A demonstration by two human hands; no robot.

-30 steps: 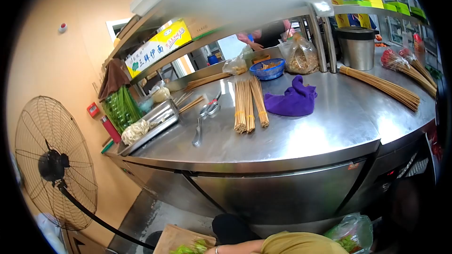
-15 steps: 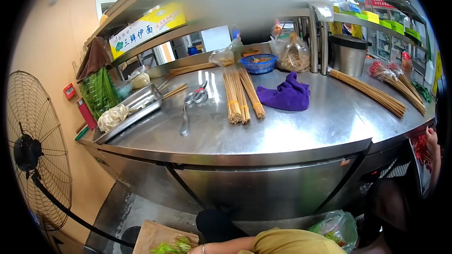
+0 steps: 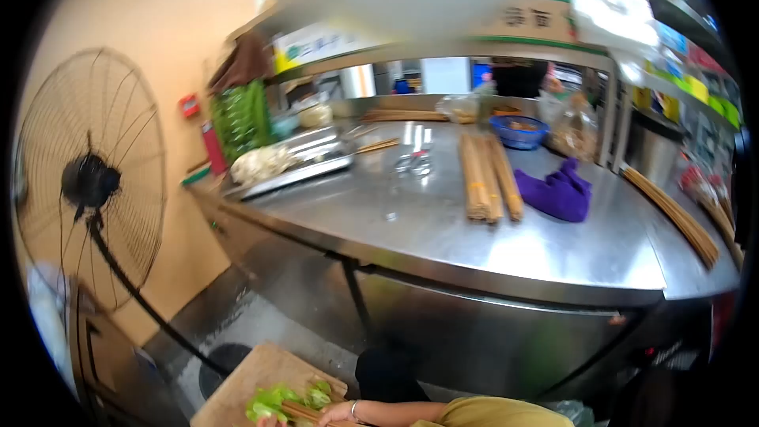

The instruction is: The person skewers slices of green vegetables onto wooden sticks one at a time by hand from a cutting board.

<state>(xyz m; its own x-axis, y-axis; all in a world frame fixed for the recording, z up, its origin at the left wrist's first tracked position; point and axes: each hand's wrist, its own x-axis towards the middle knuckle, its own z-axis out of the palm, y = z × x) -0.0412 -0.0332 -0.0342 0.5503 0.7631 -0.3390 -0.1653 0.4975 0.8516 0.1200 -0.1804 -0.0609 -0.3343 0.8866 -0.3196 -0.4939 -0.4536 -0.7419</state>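
Observation:
At the bottom edge, my right hand [image 3: 338,413], with a bracelet at the wrist, is closed around a bundle of wooden skewers [image 3: 302,411]. Pieces of green leafy vegetable [image 3: 273,399] lie about the skewers' far ends, on a brown board or box top [image 3: 253,372]. Only a sliver of my left hand [image 3: 271,421] shows, just below the leaves and cut off by the frame. Blur and the frame edge hide what its fingers do.
A steel table [image 3: 443,229] ahead bears skewer bundles [image 3: 478,182], a purple cloth [image 3: 557,194], scissors [image 3: 415,162], a blue basket [image 3: 519,133] and a metal tray [image 3: 316,162]. A standing fan [image 3: 91,178] is at left, by the wall.
My view has swung left, so the table and its things sit further right. More of the board, the leaves and the skewers in my right hand shows, and part of my left hand appears.

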